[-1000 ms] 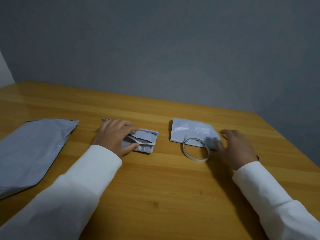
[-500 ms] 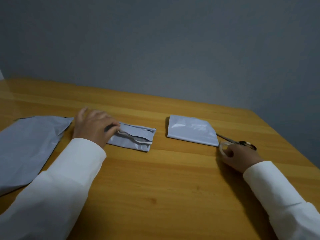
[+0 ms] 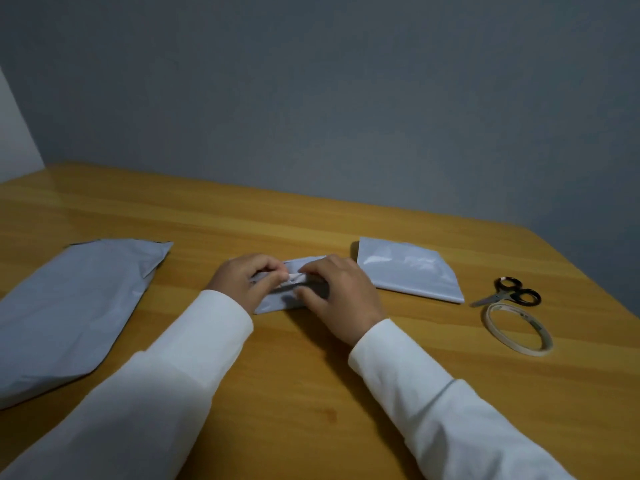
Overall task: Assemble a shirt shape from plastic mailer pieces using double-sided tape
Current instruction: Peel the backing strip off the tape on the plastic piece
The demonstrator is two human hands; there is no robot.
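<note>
Table point(image 3: 311, 393), wooden, is serving as the landmark for all entries below and is carrying every item.

Large mailer piece point(image 3: 69, 306), grey plastic, is lying flat toward the table's left edge, untouched and well apart from the hands.

Folded mailer piece point(image 3: 408, 275), grey, is lying flat right of the table's middle, just beside the right hand but not held.

Small mailer piece point(image 3: 277, 303), grey, is sitting at the table's middle, mostly hidden under both hands.

Left hand point(image 3: 246, 282) is curling its fingers and appears to be pinching a pale strip point(image 3: 294, 277) on the small piece; whether this is tape or its liner cannot be told.

Right hand point(image 3: 339, 296) is bending over the same spot, fingertips meeting the left hand's at the strip, thumb pressing on the plastic below.

Tape roll point(image 3: 516, 329), a thin white ring, is lying flat near the table's right edge.

Scissors point(image 3: 509, 294), black-handled, are lying just behind the roll, blades pointing toward the folded piece.

Progress, as judged: pieces are already cut and lying separate, none joined into a shirt outline. Taping of the small piece seems to be under way; joining all three pieces is remaining.
</note>
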